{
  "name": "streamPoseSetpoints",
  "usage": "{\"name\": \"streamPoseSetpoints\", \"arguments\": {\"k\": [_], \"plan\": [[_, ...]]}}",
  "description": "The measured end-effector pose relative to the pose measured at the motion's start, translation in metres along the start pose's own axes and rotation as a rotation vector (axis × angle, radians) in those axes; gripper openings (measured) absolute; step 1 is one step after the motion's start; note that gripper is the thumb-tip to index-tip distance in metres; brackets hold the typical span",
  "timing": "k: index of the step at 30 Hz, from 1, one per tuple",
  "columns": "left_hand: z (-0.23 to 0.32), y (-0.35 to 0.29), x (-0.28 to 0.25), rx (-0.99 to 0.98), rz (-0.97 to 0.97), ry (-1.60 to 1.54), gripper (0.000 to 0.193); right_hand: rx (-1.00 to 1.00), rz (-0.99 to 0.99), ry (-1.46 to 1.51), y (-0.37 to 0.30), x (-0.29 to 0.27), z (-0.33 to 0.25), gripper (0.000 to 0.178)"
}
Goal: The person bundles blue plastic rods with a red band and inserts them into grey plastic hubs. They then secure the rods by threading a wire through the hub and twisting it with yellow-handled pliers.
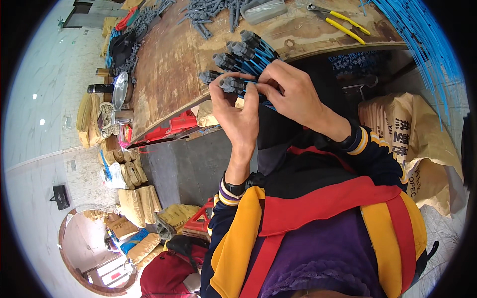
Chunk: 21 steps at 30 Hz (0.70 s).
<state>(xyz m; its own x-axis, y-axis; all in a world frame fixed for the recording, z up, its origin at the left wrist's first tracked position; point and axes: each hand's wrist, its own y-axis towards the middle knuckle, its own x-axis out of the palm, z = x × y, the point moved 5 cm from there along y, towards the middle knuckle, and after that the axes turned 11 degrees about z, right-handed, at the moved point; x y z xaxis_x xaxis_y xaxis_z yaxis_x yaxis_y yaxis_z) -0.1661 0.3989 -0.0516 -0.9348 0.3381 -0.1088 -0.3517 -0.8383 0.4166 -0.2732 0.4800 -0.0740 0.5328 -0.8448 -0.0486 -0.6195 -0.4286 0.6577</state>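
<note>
My left hand (232,116) is closed, thumb and fingers around a grey ribbed plastic fitting (231,85) at the table's near edge. My right hand (295,94) is just right of it, its fingers pinched around thin blue rods behind the fitting. Exactly where the fingertips press is partly hidden. Beyond both hands, several more grey fittings (241,49) lie in a cluster on the edge. Blue rods (257,63) run back from them toward the right, some hidden by my right hand.
On the worn wooden table (174,59) are a pile of grey plastic parts (201,20), a clear plastic box (263,10) and yellow-handled pliers (343,25). Long blue rods (422,44) hang over the right side. A brown paper sack (412,144) stands at right; a metal bowl (120,89) sits left.
</note>
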Motion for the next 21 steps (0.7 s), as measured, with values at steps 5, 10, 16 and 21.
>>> {"name": "streamPoseSetpoints", "arguments": {"k": [5, 10, 16, 21], "plan": [[0.001, -0.002, -0.004, -0.036, -0.023, -0.009, 0.028, -0.003, -0.017, -0.035, 0.001, -0.002, -0.001, 0.014], [0.000, 0.002, -0.007, -0.030, -0.056, -0.013, 0.030, 0.032, -0.065, -0.017, 0.004, -0.001, 0.004, 0.013], [-0.001, -0.002, -0.012, -0.035, -0.141, -0.073, 0.031, 0.057, -0.075, -0.015, 0.001, -0.003, -0.005, 0.015], [-0.001, 0.001, -0.009, -0.036, -0.167, -0.113, 0.031, 0.062, -0.060, -0.024, 0.003, -0.003, -0.004, 0.017]]}}
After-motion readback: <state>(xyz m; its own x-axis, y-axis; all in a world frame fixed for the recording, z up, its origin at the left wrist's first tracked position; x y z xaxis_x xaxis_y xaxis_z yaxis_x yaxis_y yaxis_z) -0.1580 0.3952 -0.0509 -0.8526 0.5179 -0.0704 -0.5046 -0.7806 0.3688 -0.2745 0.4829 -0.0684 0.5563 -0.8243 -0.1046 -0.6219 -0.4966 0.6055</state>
